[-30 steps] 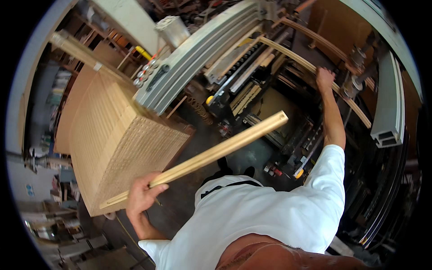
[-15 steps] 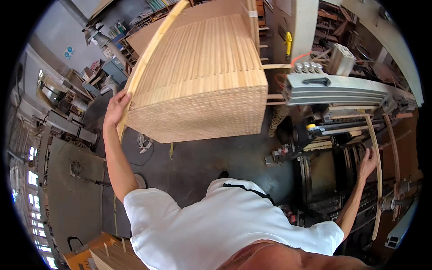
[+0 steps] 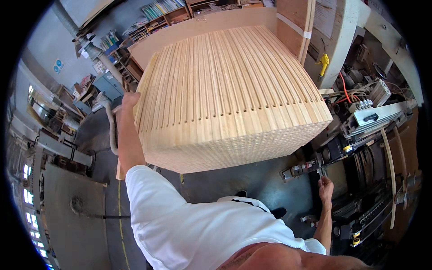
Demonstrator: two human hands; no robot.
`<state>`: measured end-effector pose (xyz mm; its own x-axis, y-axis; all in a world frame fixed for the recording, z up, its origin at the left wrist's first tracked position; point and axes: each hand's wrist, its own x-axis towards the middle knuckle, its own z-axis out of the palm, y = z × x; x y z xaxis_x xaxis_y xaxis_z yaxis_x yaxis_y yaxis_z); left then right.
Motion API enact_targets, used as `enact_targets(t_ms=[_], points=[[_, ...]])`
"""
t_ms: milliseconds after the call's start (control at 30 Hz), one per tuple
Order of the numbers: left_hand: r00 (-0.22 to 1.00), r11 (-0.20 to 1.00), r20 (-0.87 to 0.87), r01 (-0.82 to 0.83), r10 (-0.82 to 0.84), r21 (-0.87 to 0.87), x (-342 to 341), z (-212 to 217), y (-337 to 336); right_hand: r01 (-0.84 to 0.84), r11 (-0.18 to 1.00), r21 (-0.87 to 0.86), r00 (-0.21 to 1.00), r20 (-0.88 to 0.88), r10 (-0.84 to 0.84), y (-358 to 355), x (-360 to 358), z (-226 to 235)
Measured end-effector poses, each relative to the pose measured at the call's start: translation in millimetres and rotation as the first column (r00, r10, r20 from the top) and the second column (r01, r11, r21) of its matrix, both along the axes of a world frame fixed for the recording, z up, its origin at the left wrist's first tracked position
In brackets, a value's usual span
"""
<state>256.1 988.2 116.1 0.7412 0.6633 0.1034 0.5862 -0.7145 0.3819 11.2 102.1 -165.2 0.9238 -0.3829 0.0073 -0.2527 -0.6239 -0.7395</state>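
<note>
Wooden strips, one stack, left hand beside, right hand apart, fingers' state unclear on both

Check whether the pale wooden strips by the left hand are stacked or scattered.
Stacked: the wooden strips lie closely side by side, their ends forming one broad face below a row of holes.

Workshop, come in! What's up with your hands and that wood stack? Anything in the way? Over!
Left hand at left edge of wood stack, grip unclear. Right hand near machinery, apart from stack. Strips side by side. Left forearm blocks some view.
</note>
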Motion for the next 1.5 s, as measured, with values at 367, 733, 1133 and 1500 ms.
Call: enact_targets(t_ms=[367,733,1133,1500], points=[[0.998,0.994,-0.027,0.053,-0.056,-0.097,109.4,-60.7,47.0,0.015,0.997,-0.082,0.965,-0.261,-0.036,66.5,-95.3,-14.9],[0.93,0.594,-0.124,0.32,-0.347,0.738,189.6,-25.8,11.8,0.07,0.961,-0.268,0.985,-0.135,-0.109,82.8,-194.8,-3.2],[-0.479,-0.108,0.496,0.789,-0.724,0.605,-58.4,160.8,-595.1,0.187,0.512,-0.838,0.874,-0.096,-0.477,101.6,-382.9,348.6],[-0.785,-0.908,0.467,0.405,-0.406,-0.109,-366.4,-9.5,-766.8,0.587,-0.079,-0.806,-0.351,-0.165,-0.922,361.1,-762.5,336.5]])
